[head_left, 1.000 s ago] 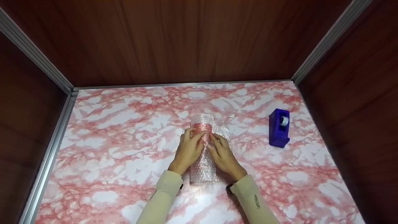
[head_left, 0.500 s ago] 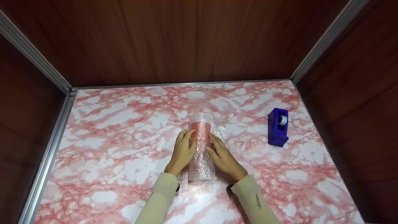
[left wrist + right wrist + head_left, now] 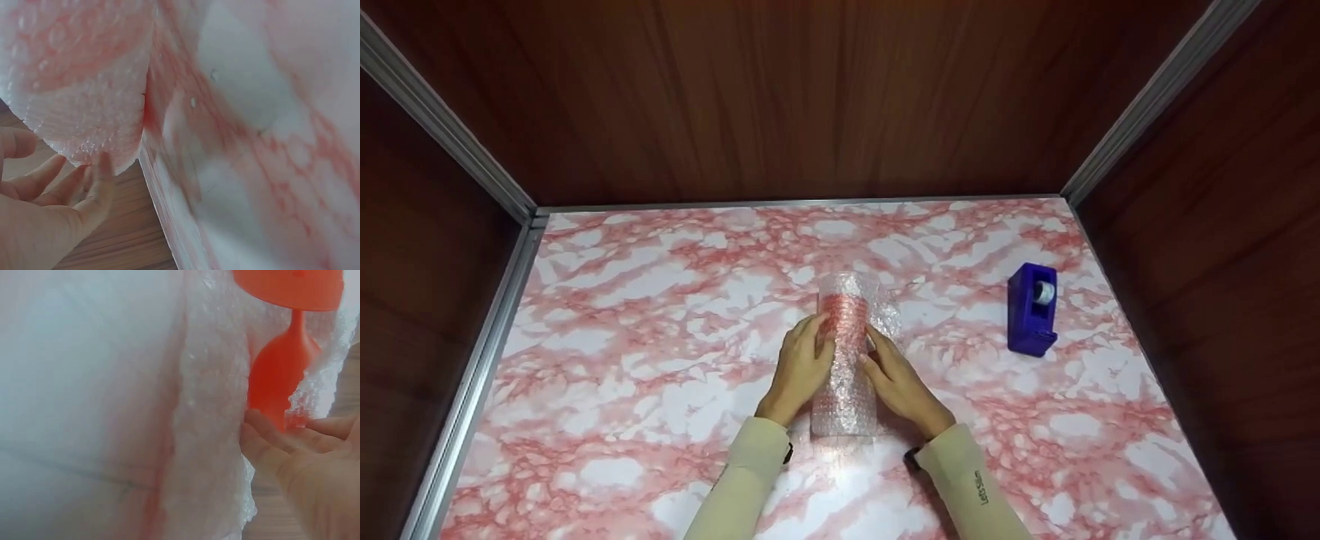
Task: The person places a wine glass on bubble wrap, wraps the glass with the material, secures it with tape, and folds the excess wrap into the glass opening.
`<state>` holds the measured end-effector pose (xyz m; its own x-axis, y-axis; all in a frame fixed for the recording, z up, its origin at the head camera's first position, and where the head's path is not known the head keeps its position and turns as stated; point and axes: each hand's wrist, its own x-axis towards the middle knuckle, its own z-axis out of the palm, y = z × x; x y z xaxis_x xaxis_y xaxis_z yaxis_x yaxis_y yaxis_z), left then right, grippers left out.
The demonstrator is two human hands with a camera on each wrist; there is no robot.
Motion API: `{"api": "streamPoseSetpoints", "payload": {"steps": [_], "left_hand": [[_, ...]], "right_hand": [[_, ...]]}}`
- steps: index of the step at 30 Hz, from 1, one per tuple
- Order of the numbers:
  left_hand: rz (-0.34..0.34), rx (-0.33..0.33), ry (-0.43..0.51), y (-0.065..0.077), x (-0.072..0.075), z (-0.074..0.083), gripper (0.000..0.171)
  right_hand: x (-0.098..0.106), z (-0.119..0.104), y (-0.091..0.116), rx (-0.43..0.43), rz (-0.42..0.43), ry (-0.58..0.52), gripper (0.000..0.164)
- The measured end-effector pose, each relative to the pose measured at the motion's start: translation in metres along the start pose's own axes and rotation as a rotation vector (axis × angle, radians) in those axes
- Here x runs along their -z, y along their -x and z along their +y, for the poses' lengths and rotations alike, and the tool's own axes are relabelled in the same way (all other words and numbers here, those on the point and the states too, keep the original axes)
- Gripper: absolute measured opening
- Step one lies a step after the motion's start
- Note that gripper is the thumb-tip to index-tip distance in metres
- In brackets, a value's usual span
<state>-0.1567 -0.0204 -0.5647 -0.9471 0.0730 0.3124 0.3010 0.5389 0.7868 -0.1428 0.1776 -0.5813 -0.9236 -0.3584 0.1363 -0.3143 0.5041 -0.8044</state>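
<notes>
A roll of clear bubble wrap (image 3: 846,405) lies lengthwise on the table between my hands. Through its layers shows something red (image 3: 846,311); the right wrist view, looking into the roll, reveals a red stemmed goblet (image 3: 275,377) with its round foot. My left hand (image 3: 799,367) holds the roll's left side, its fingers bent against the wrap (image 3: 84,124) in the left wrist view. From the right, my right hand (image 3: 904,379) grips the other side, fingertips at the wrap's edge. A loose flap of wrap (image 3: 889,311) spreads out beyond the right fingers.
A blue tape dispenser (image 3: 1030,311) with a roll of tape (image 3: 1044,292) stands to the right on the pink-and-white marbled table (image 3: 645,360). Dark wooden panels (image 3: 802,97) with metal edge rails enclose the back and both sides.
My left hand has drawn back from the top of the roll to its left side. The roll has shifted slightly left, and the flap at its right looks narrower. The right hand stays nearly in place.
</notes>
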Motion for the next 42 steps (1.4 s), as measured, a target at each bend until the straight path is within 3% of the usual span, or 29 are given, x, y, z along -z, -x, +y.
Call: {"api": "streamPoseSetpoints", "payload": {"steps": [7,13,25,31,35,39,42], "left_hand": [[-0.067,-0.016,0.027,-0.001,-0.001,0.003,0.04],[-0.074,-0.032,0.01,-0.002,-0.004,0.008,0.04],[-0.07,-0.064,-0.018,-0.001,-0.005,0.009,0.037],[-0.089,-0.061,-0.027,-0.002,-0.004,0.012,0.039],[-0.088,-0.088,-0.042,-0.002,-0.006,0.015,0.038],[-0.089,-0.105,-0.066,-0.001,-0.009,0.017,0.039],[-0.083,-0.116,-0.078,0.0,-0.011,0.018,0.039]], "right_hand": [[0.003,0.002,0.001,-0.087,-0.027,-0.045,0.06],[0.004,0.004,-0.001,-0.1,-0.018,-0.111,0.057],[0.0,0.003,-0.002,-0.144,0.004,-0.136,0.055],[0.003,0.001,-0.002,-0.145,0.066,-0.148,0.049],[0.006,0.002,-0.003,-0.163,0.102,-0.237,0.046],[0.007,0.002,-0.002,-0.206,0.09,-0.373,0.048],[0.007,0.003,0.001,-0.221,0.07,-0.406,0.052]]}}
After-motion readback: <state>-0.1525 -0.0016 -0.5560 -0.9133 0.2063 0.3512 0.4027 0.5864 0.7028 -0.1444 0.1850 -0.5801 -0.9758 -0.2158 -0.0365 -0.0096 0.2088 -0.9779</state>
